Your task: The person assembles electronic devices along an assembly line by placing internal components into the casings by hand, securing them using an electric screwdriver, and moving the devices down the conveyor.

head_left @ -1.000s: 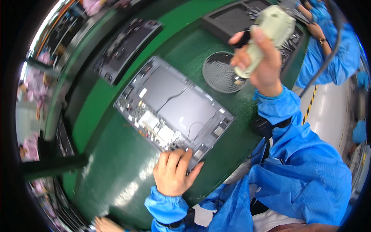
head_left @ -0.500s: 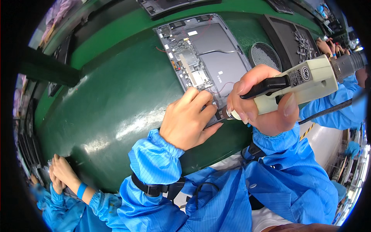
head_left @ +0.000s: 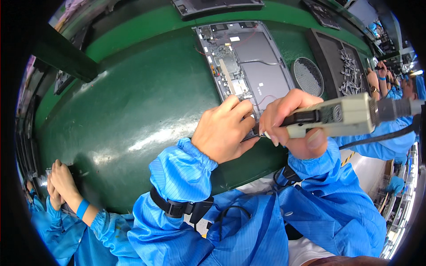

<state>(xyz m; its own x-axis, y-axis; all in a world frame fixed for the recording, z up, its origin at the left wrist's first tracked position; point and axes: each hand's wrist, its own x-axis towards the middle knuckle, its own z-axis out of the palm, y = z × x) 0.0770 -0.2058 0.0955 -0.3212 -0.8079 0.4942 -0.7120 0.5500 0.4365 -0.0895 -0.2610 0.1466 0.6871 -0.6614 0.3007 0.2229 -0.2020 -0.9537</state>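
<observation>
An opened grey tablet-like device (head_left: 262,73) lies on the green bench, its circuit board and thin red wires exposed. My left hand (head_left: 225,128) is closed at the device's near edge, its curled fingers over the housing and its thumb along the edge. Wrapped in my right hand (head_left: 293,124) is a pale electric screwdriver (head_left: 348,116) with a black lever, held nearly level. Its front end points left to the near corner, close to my left fingertips. My fingers hide the tip, so I cannot tell whether it touches a screw.
Beyond my right hand stand a round dish (head_left: 308,76) of small dark parts and a black tray (head_left: 330,66) with metal pieces. Another device (head_left: 217,6) lies at the far side. A co-worker's hands (head_left: 62,184) are at the left; a dark post (head_left: 66,55) rises nearby.
The screwdriver has rolled and tilted closer to level in my right hand. My left hand stays at the device's near edge. The whole view has shifted slightly.
</observation>
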